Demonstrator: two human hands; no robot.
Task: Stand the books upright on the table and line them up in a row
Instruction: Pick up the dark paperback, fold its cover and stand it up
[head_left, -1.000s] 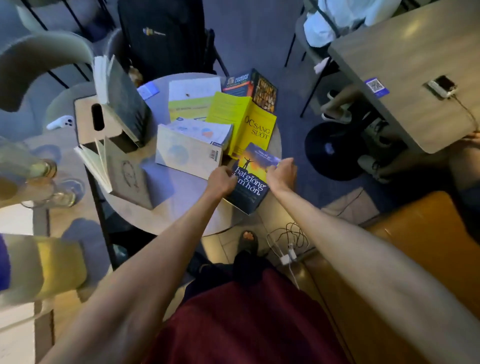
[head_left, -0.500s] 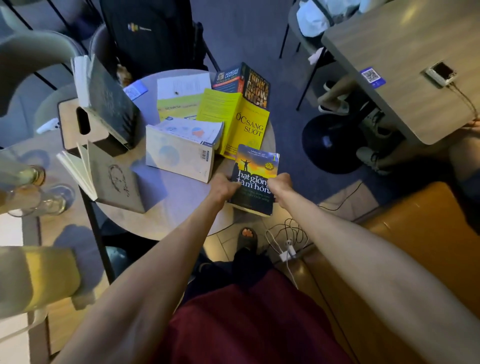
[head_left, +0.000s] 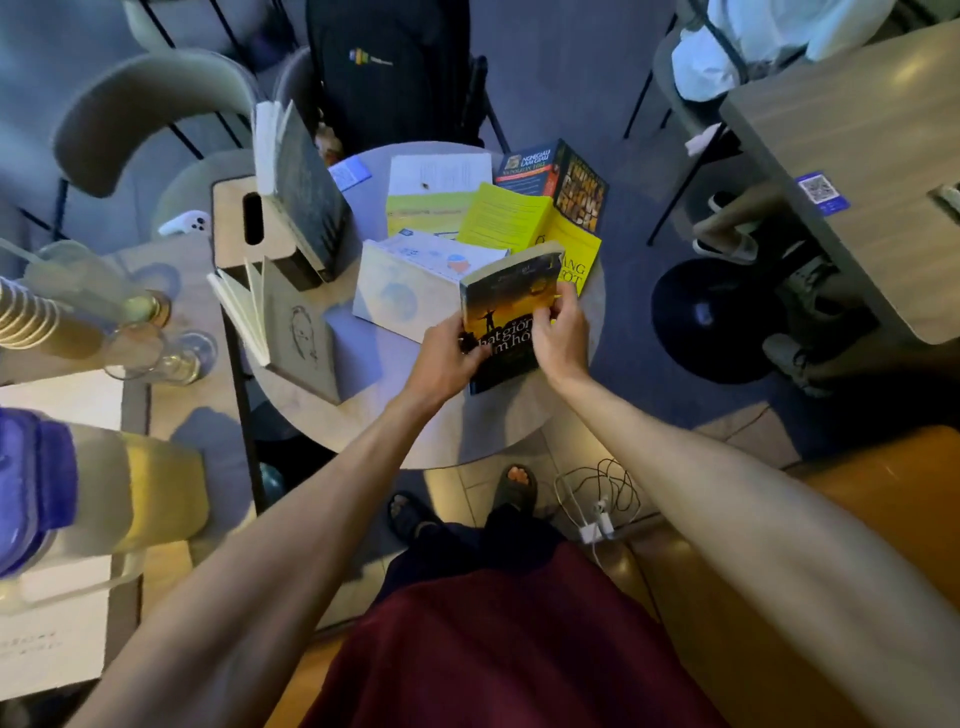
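Left hand and right hand both grip sunset-cover book, tilted upright over round table

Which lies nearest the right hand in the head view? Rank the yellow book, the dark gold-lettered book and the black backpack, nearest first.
1. yellow book, just beyond the right hand, which grips the sunset-cover book.
2. dark gold-lettered book, behind the yellow one, farther right.
3. black backpack, past the table, far left.
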